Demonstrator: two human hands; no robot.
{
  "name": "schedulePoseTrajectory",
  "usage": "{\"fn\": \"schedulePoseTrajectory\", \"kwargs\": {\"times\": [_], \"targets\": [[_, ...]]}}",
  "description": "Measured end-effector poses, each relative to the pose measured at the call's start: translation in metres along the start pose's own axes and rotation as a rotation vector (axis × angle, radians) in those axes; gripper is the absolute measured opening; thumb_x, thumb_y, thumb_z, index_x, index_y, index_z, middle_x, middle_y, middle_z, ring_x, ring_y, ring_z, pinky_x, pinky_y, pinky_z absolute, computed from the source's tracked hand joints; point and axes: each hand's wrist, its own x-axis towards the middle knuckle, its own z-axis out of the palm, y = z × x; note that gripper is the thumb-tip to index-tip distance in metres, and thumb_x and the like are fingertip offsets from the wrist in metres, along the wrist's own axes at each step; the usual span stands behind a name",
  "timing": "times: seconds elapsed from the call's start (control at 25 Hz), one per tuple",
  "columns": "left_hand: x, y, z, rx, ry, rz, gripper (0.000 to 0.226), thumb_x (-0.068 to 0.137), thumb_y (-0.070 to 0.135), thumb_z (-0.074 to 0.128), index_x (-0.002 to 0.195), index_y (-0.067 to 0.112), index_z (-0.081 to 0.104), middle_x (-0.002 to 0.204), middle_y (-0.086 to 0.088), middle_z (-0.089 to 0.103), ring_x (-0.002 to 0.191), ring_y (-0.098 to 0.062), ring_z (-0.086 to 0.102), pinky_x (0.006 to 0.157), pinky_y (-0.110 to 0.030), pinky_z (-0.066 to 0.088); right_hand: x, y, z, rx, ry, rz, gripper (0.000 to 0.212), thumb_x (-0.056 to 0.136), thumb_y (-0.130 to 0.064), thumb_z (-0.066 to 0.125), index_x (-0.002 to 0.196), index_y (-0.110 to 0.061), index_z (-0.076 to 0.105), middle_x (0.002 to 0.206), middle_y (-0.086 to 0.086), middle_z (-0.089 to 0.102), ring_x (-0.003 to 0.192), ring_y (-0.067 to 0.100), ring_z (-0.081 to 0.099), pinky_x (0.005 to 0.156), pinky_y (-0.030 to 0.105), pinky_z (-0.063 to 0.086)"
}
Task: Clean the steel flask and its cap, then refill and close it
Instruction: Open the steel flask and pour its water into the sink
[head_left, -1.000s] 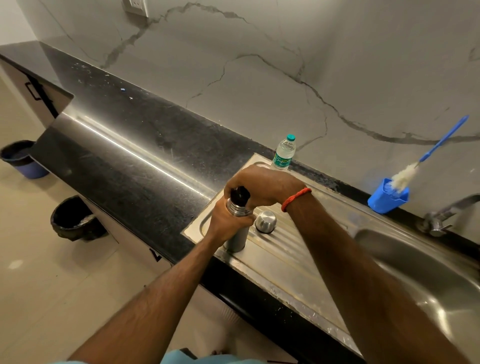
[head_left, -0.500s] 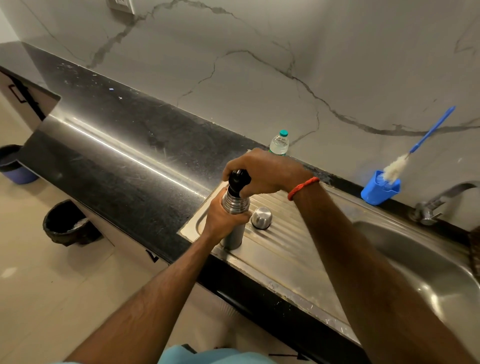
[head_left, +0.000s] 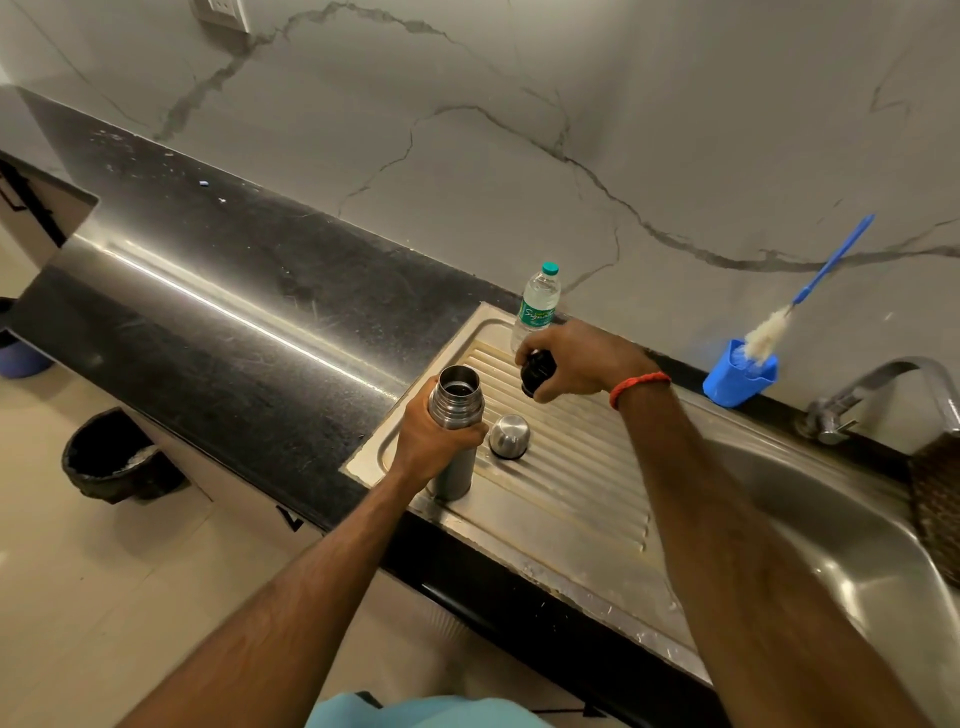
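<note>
Steel drainboard (head_left: 571, 499) carried the open flask (head_left: 456, 400), upright near its front-left corner and gripped round the neck by the left hand (head_left: 431, 447). A slack grip could tip it off that edge. The black stopper (head_left: 537, 370), pinched in the right hand (head_left: 582, 361), might slip. Counted: one flask, one water bottle (head_left: 537, 304), one domed cap (head_left: 509, 436), one stopper.

Dim, warm light, probably from overhead. A bright glare streak runs along the black counter (head_left: 260, 270). Toward the counter's far ends, straight lines bow and detail softens.
</note>
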Motion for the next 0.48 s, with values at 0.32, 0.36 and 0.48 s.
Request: {"fn": "schedulePoseTrajectory", "kwargs": {"times": [0.32, 0.36, 0.48], "targets": [[0.001, 0.000, 0.001, 0.014, 0.008, 0.015, 0.059, 0.067, 0.003, 0.090, 0.110, 0.031, 0.060, 0.104, 0.002, 0.071, 0.094, -0.005, 0.069, 0.075, -0.020, 0.057, 0.001, 0.040, 0.084, 0.003, -0.074, 0.201, 0.055, 0.071, -0.035, 0.086, 0.120, -0.038, 0.062, 0.124, -0.003, 0.063, 0.109, 0.023, 0.061, 0.091, 0.043, 0.054], [0.001, -0.002, 0.001, 0.020, 0.007, 0.013, 0.059, 0.067, 0.003, 0.089, 0.109, 0.031, 0.060, 0.104, 0.002, 0.071, 0.094, -0.005, 0.069, 0.075, -0.020, 0.057, 0.000, 0.043, 0.095, 0.017, -0.087, 0.202, 0.056, 0.070, -0.033, 0.087, 0.120, -0.038, 0.062, 0.124, -0.004, 0.063, 0.109, 0.022, 0.061, 0.091, 0.043, 0.054], [0.002, -0.005, 0.001, 0.038, 0.019, 0.009, 0.058, 0.066, 0.005, 0.091, 0.110, 0.027, 0.061, 0.103, 0.002, 0.072, 0.092, -0.006, 0.070, 0.075, -0.022, 0.057, -0.002, 0.048, 0.122, 0.030, -0.078, 0.223, 0.059, 0.070, -0.030, 0.085, 0.122, -0.039, 0.060, 0.125, -0.003, 0.064, 0.110, 0.023, 0.062, 0.091, 0.041, 0.053]]}}
